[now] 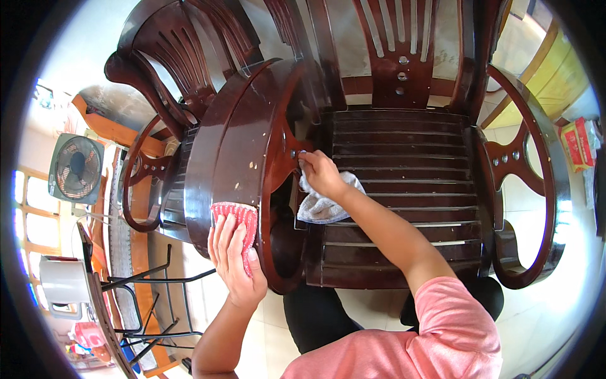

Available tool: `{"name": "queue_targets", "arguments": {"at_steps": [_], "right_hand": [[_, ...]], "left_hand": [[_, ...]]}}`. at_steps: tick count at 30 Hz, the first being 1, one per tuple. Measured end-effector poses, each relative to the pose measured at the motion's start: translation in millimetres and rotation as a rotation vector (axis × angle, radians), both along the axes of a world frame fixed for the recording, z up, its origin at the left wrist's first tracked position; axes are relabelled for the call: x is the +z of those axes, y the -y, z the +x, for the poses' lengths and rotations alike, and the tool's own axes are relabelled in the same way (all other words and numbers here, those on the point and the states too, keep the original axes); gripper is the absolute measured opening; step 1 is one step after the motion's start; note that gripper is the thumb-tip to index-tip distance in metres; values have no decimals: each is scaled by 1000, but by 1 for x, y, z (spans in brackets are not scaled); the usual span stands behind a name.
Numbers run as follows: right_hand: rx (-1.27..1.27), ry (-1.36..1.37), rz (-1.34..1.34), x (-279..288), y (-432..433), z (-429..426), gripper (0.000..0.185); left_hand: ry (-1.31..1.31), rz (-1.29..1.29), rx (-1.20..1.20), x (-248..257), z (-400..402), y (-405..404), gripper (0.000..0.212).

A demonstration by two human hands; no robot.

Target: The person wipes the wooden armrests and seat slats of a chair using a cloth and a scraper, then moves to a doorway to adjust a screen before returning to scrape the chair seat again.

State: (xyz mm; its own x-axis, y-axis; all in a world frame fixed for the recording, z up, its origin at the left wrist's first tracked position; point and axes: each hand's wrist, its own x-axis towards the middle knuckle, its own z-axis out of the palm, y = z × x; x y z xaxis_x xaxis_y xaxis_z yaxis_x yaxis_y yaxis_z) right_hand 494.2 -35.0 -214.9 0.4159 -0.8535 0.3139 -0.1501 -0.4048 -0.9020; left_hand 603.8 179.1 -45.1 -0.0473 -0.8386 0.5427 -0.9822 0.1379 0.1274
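Observation:
My left hand [236,258] holds a red-and-white striped scrubbing pad [236,213] flat against the front curve of a dark, glossy wooden armrest [241,156]. Pale chips mark the armrest's surface. Below its inner edge, my right hand [322,173] grips a greyish-white cloth [326,206], whose loose end hangs over the slatted wooden seat [402,180]. The fingertips of that hand are at the shiny round studs [294,154] on the carved armrest support. They partly cover the studs and the upper part of the cloth.
A second armrest [549,142] curves along the right. Behind the left armrest stands another wooden chair [165,61]. To the left are a box fan [76,168] and a black metal-framed folding table [163,284]. A red-and-yellow package [577,144] lies at far right.

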Motion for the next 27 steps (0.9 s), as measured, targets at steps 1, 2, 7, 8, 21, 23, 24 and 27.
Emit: {"name": "queue_targets", "arguments": {"at_steps": [1, 2, 7, 8, 21, 23, 24, 27], "right_hand": [[87, 86, 440, 7, 4, -2, 17], [292, 138, 463, -17, 27, -4, 25], [576, 817, 1377, -2, 8, -14, 33], [397, 738, 1097, -1, 2, -10, 30], [9, -29, -444, 25, 3, -13, 35], [-134, -182, -465, 20, -11, -5, 31], [-163, -149, -377, 21, -16, 2, 36], [133, 354, 693, 25, 10, 8, 25]], "left_hand": [[-4, -3, -4, 2, -2, 2, 36], [-10, -4, -12, 2, -4, 4, 36], [-17, -23, -21, 4, 4, -2, 35], [-8, -31, -22, 5, 3, 0, 35], [-8, -21, -15, 5, 0, -1, 35], [-10, -12, -15, 4, -1, -1, 35], [8, -9, -13, 4, 0, 0, 36], [22, -20, -20, 3, -2, 2, 36]]}}
